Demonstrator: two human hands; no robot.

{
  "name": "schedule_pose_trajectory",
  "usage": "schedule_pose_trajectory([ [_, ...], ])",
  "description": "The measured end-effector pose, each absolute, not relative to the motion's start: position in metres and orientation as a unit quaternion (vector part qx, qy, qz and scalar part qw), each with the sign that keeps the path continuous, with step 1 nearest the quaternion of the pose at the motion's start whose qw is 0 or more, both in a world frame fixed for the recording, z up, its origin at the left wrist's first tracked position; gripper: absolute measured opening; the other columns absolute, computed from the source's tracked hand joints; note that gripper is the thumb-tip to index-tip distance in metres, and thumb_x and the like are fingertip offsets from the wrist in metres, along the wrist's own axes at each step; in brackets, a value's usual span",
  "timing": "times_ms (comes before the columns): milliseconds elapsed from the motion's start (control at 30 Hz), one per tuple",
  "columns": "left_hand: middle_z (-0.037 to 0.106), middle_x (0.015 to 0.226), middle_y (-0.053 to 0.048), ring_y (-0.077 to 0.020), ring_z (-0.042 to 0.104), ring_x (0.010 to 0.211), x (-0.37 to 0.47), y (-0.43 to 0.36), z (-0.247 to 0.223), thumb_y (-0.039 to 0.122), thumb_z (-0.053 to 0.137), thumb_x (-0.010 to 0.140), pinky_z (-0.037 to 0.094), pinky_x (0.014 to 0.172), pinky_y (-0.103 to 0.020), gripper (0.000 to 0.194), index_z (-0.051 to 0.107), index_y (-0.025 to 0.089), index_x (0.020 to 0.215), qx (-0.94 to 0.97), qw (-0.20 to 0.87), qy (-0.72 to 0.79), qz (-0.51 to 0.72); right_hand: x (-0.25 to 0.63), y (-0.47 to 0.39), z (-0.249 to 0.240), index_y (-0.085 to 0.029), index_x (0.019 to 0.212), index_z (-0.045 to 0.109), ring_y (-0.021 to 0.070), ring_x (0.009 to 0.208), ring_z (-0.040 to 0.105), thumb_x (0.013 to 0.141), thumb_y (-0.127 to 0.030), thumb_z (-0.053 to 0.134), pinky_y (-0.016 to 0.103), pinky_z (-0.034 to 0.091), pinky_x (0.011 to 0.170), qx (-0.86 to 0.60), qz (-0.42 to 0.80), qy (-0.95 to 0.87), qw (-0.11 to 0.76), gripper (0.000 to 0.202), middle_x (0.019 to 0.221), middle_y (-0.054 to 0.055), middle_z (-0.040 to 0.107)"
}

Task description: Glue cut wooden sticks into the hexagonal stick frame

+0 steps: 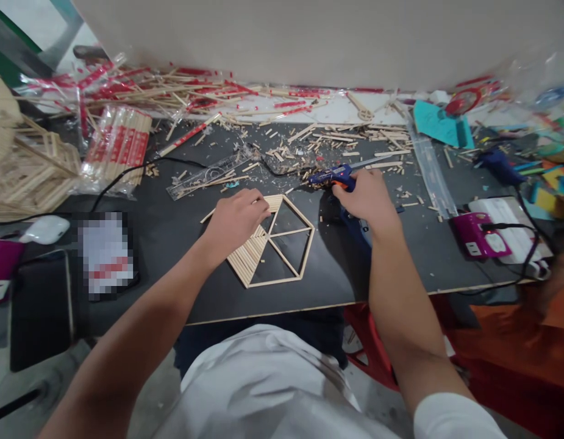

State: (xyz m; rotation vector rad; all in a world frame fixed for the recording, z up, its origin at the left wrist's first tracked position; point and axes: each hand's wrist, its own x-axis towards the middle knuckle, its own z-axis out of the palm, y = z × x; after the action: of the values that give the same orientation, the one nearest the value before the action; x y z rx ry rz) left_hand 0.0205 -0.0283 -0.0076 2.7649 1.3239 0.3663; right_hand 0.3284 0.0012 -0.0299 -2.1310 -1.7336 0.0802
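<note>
A hexagonal stick frame point(308, 250) with spokes lies flat on the dark table. Thin wooden sticks laid side by side fill its left part, and more show at the top, while the right and lower sections are open. My left hand point(239, 221) rests over the upper left of the frame with its fingers curled together on it; what is beneath the fingers is hidden. One stick point(207, 215) pokes out to the left from under that hand. My right hand point(371, 195) is wrapped round a blue hot glue gun point(331, 176), its nozzle pointing left above the frame.
Stick scraps point(327, 143) and a clear ruler point(208, 175) lie behind the frame. Packed chopsticks point(119, 146) and a phone point(41, 308) are at left. A magenta plug adapter point(480, 235) and another blue glue gun point(499, 166) are at right. A black cable point(139, 166) crosses the table.
</note>
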Motion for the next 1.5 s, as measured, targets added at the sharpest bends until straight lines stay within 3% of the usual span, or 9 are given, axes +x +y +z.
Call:
schedule_pose_trajectory([
  [133, 0.076, 0.104, -0.012, -0.0253, 0.07, 0.099, 0.019, -0.027, -0.007, 0.02, 0.046, 0.104, 0.045, 0.065, -0.033, 0.032, 0.076, 0.017, 0.095, 0.92, 0.009, 0.376, 0.114, 0.33, 0.001, -0.029, -0.02, 0.094, 0.06, 0.0337, 0.085, 0.067, 0.078, -0.045, 0.075, 0.047, 0.053, 0.075, -0.752, -0.012, -0.602, 0.267, 0.034, 0.087, 0.015, 0.068],
  [233, 0.078, 0.103, -0.009, -0.024, 0.072, 0.094, 0.02, -0.026, -0.006, 0.027, 0.051, 0.104, 0.047, 0.066, -0.032, 0.026, 0.075, 0.019, 0.098, 0.889, 0.081, 0.423, 0.158, 0.32, -0.007, -0.016, -0.022, 0.102, 0.056, 0.0305, 0.079, 0.067, 0.082, -0.05, 0.072, 0.044, 0.052, 0.071, -0.746, -0.02, -0.594, 0.3, 0.038, 0.086, 0.012, 0.069],
  [367, 0.078, 0.089, -0.003, -0.0173, 0.069, 0.075, 0.015, -0.015, -0.008, 0.032, 0.062, 0.097, 0.049, 0.068, -0.028, 0.014, 0.071, 0.022, 0.097, 0.768, 0.18, 0.537, 0.297, 0.29, -0.03, -0.002, -0.025, 0.095, 0.053, 0.0275, 0.074, 0.066, 0.083, -0.047, 0.07, 0.041, 0.051, 0.071, -0.711, 0.025, -0.639, 0.292, 0.03, 0.08, 0.008, 0.068],
  [533, 0.077, 0.085, -0.003, -0.0125, 0.067, 0.07, 0.004, 0.001, -0.017, 0.03, 0.059, 0.099, 0.049, 0.064, -0.024, 0.011, 0.062, 0.02, 0.096, 0.667, 0.204, 0.56, 0.447, 0.255, -0.05, -0.011, -0.026, 0.088, 0.052, 0.0254, 0.069, 0.065, 0.083, -0.036, 0.066, 0.037, 0.049, 0.067, -0.652, 0.049, -0.703, 0.278, 0.018, 0.075, 0.006, 0.068],
  [833, 0.077, 0.086, -0.003, -0.0151, 0.071, 0.078, 0.006, 0.003, -0.025, 0.037, 0.061, 0.099, 0.055, 0.07, -0.027, 0.014, 0.059, 0.024, 0.096, 0.658, 0.249, 0.554, 0.445, 0.244, -0.05, -0.026, -0.025, 0.096, 0.057, 0.0307, 0.089, 0.071, 0.087, -0.028, 0.06, 0.039, 0.053, 0.074, -0.611, 0.041, -0.748, 0.258, 0.01, 0.094, 0.012, 0.075],
  [1200, 0.076, 0.084, -0.002, -0.0149, 0.072, 0.077, 0.007, 0.001, -0.024, 0.031, 0.061, 0.1, 0.054, 0.07, -0.026, 0.01, 0.06, 0.023, 0.094, 0.666, 0.245, 0.551, 0.438, 0.246, -0.052, -0.023, -0.023, 0.102, 0.06, 0.0324, 0.095, 0.073, 0.089, -0.025, 0.06, 0.04, 0.053, 0.077, -0.611, 0.055, -0.754, 0.234, 0.013, 0.099, 0.013, 0.076],
  [1500, 0.076, 0.086, -0.003, -0.0165, 0.073, 0.084, 0.007, 0.001, -0.028, 0.038, 0.06, 0.101, 0.056, 0.072, -0.027, 0.015, 0.061, 0.024, 0.097, 0.68, 0.242, 0.542, 0.43, 0.248, -0.054, -0.019, -0.023, 0.102, 0.06, 0.0326, 0.09, 0.072, 0.092, -0.023, 0.057, 0.039, 0.051, 0.074, -0.607, 0.061, -0.761, 0.222, 0.011, 0.096, 0.013, 0.075],
])
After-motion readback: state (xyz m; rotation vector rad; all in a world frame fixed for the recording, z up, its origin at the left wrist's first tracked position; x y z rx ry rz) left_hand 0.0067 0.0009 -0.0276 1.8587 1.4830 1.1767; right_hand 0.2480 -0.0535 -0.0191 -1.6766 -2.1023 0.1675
